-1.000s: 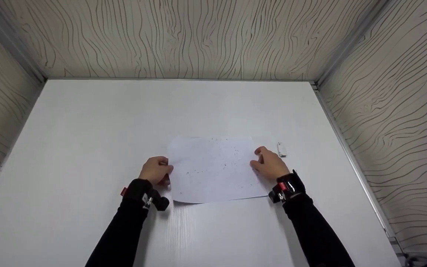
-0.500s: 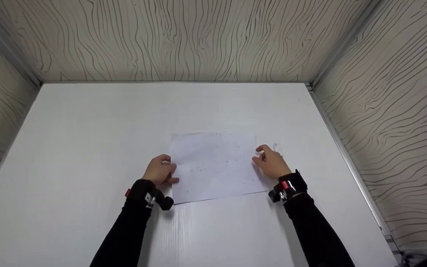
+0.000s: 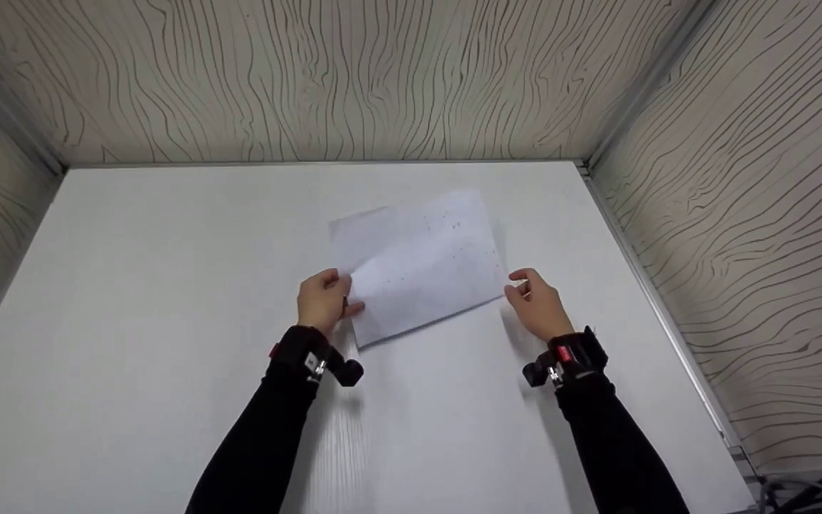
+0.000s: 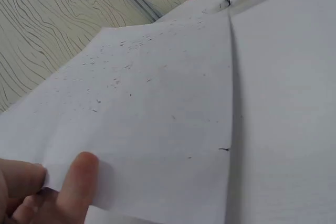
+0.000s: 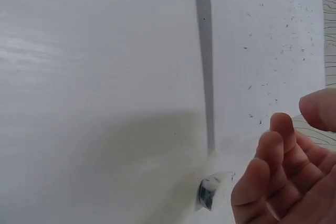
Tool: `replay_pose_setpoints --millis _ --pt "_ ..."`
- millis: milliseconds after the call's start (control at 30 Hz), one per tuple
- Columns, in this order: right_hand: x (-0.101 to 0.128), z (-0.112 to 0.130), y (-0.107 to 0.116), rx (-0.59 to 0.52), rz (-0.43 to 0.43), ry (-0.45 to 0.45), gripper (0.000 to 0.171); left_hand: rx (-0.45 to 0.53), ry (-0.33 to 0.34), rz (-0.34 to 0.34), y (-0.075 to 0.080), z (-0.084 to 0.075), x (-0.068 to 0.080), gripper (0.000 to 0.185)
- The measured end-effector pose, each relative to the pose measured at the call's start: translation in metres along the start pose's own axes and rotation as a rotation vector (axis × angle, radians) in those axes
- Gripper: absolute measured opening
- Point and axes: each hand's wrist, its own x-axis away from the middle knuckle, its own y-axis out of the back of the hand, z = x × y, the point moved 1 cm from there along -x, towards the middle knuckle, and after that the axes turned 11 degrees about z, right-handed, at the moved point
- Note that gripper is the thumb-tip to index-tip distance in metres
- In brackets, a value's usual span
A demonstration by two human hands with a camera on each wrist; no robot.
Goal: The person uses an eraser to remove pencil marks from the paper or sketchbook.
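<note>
A white sheet of paper (image 3: 432,264) with scattered dark specks is raised at a slant over the white table, bent near its left side. My left hand (image 3: 321,301) pinches its left edge, the fingertips (image 4: 81,179) showing on the speckled face in the left wrist view. Close by the paper's right corner is my right hand (image 3: 541,308), loosely curled. In the right wrist view its thumb (image 5: 318,109) and fingers stand apart with nothing between them. Below that hand lies a small white eraser-like block (image 5: 208,191) with a dark end; the head view hides it.
The white tabletop (image 3: 168,300) spreads around the paper on all sides. Wood-grain panels (image 3: 340,78) border it at the back and both sides. Some dark cables (image 3: 810,489) lie at the lower right corner. Both wrists carry black camera mounts.
The paper has come up off the table, tilting and turning with its right side farther away. My left hand moved forward and right with it; the right hand shifted slightly forward and right.
</note>
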Motion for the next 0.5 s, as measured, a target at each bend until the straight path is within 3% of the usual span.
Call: replay_pose_setpoints --millis 33,133,233,267,300,400,467,500 --pt "0.007 0.012 0.003 -0.008 -0.003 -0.015 0.038 0.037 -0.052 -0.005 -0.003 0.001 -0.007 0.031" --pt "0.009 0.013 0.004 -0.026 -0.04 0.009 0.036 0.048 -0.183 -0.054 -0.033 -0.036 0.018 0.025" --pt "0.01 0.012 0.004 -0.044 -0.058 0.027 0.034 -0.047 -0.291 -0.079 -0.066 -0.066 0.045 0.022" --pt "0.01 0.012 0.003 -0.049 -0.06 0.03 0.033 -0.096 -0.32 -0.086 -0.074 -0.064 0.046 0.022" --pt "0.011 0.011 0.002 -0.052 -0.06 0.032 0.033 -0.131 -0.359 -0.086 -0.078 -0.052 0.037 0.02" --pt "0.012 0.009 -0.001 -0.058 -0.054 0.025 0.032 -0.2 -0.393 -0.082 -0.087 -0.03 0.026 0.015" --pt "0.013 0.007 -0.002 -0.059 -0.055 0.023 0.03 -0.214 -0.398 -0.08 -0.095 -0.031 0.029 0.014" --pt "0.013 0.006 -0.002 -0.06 -0.058 0.025 0.03 -0.214 -0.384 -0.085 -0.101 -0.045 0.043 0.015"
